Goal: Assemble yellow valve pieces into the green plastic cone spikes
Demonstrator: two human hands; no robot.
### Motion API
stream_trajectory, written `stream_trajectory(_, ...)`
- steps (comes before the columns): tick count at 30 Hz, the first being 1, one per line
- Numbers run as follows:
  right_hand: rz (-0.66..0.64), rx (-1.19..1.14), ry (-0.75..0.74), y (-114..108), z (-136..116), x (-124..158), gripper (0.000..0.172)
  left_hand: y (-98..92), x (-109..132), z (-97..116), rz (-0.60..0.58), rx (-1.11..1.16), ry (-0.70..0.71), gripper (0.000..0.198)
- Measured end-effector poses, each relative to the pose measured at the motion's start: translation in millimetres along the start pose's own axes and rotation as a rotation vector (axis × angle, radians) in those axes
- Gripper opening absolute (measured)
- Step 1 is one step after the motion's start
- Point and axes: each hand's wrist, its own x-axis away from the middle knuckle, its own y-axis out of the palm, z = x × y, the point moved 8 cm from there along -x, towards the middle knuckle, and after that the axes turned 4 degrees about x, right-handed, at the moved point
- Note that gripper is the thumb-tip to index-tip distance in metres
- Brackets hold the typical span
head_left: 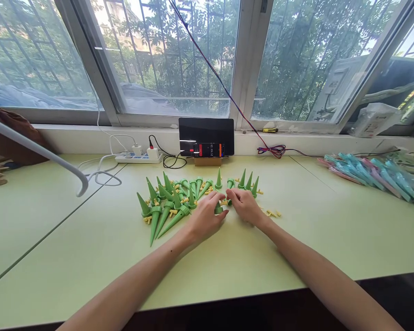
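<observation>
My left hand [206,217] curls its fingers and thumb around a green plant watering spike [218,209] just above the table. Close by on the right, my right hand [247,208] is closed with its fingertips pinched near that spike; what they hold is hidden. A small yellow valve piece [223,202] shows between the two hands. Left of my hands lies a heap of green watering spikes [165,214], many with yellow valves at the collar. Several more spikes [248,181] stand point up behind my right hand. Loose yellow valves [273,214] lie beside my right wrist.
A dark tablet [207,128] with a phone [209,150] before it leans by the window. A power strip [138,158] with cables sits at back left. Bundled wire [272,151] and plastic-wrapped packs [376,177] lie right. A white curved bar [37,149] crosses the left side.
</observation>
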Motion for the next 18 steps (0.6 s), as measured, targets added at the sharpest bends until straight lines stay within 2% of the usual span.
stream_trajectory(6,-0.005,-0.027,0.014,-1,-2,0,0.051,9.7,6,15,-0.127,-0.065,0.129,0.024)
stream_trajectory(9,-0.035,-0.046,0.021,1,-3,0,0.046,14.6,10,21,-0.194,-0.084,0.181,0.028)
stream_trajectory(18,-0.069,-0.186,0.153,8,12,0,0.031,17.2,11,24,-0.224,-0.106,0.230,0.027)
